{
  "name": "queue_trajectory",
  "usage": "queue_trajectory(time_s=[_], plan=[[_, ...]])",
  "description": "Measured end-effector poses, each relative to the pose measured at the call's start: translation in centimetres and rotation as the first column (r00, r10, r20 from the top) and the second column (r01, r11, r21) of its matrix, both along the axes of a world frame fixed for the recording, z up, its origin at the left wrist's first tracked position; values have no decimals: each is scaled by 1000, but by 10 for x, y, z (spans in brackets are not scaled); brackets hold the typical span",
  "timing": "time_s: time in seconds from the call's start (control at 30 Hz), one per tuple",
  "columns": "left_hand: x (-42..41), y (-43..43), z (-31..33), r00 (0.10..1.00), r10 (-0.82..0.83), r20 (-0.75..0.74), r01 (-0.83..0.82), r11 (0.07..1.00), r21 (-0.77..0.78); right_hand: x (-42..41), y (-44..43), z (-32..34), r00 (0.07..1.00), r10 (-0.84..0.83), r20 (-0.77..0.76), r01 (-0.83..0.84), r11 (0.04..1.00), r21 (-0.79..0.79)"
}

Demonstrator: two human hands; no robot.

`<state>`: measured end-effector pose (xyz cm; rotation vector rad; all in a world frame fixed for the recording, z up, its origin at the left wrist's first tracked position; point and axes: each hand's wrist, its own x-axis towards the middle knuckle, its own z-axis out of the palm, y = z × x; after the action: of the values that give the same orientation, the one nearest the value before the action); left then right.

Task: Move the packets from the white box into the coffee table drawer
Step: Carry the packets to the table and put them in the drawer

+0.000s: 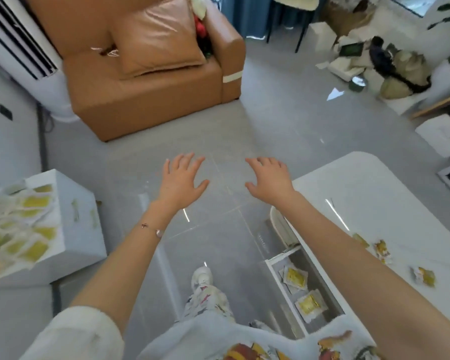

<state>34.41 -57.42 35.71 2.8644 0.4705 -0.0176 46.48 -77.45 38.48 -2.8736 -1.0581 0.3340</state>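
The white box [81, 224] stands on the floor at the left, filled with several yellow-and-white packets [21, 229]. At the right is the white coffee table [369, 193]; its drawer [278, 276] is pulled out below the tabletop and holds a few packets [295, 278]. More packets [382, 252] lie on the tabletop. My left hand [181, 180] and my right hand [269, 179] hover over the floor between box and table, palms down, fingers spread, holding nothing.
A brown leather sofa [146, 100] with a cushion stands ahead. A white air conditioner unit [18, 42] is at the far left. Bags and clutter [390, 66] sit at the far right. My leg and shoe [202, 279] are below, on grey floor.
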Motion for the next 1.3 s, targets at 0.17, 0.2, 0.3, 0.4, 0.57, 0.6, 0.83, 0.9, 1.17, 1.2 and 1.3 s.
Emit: queue_trajectory(time_s=[0.17,0.2,0.3,0.4,0.57,0.6,0.83,0.9,1.17,1.2,1.3], plan=[[-34,112,1,970,243,12,-242,970,-29,-1,130,-5,994,104,-42,-102,994,39],[-40,132,1,957,290,5,-289,957,-34,-1,154,-5,991,122,-50,-120,991,51],[-58,186,0,921,388,-15,-389,921,-20,-3,221,-4,975,218,-52,-215,974,67],[-74,226,-3,878,477,-19,-478,878,-34,-2,285,-4,945,321,-57,-314,944,106],[-95,279,-10,761,648,-27,-648,758,-76,3,382,-11,866,489,-103,-475,870,131],[-98,288,-11,732,680,-36,-681,728,-79,5,400,-13,845,525,-100,-512,849,132],[-104,338,-20,498,861,-97,-867,493,-78,14,522,-18,645,757,-101,-750,653,103],[-107,344,-22,439,892,-107,-898,435,-59,11,553,-19,569,815,-107,-812,578,79],[-154,366,-40,145,978,-150,-988,135,-75,-45,668,-24,290,946,-147,-954,297,30],[-163,370,-45,107,983,-151,-993,99,-62,-55,682,-27,260,955,-143,-964,264,15],[-191,388,-62,18,983,-184,-999,9,-47,-84,726,-41,191,970,-150,-982,190,-21]])
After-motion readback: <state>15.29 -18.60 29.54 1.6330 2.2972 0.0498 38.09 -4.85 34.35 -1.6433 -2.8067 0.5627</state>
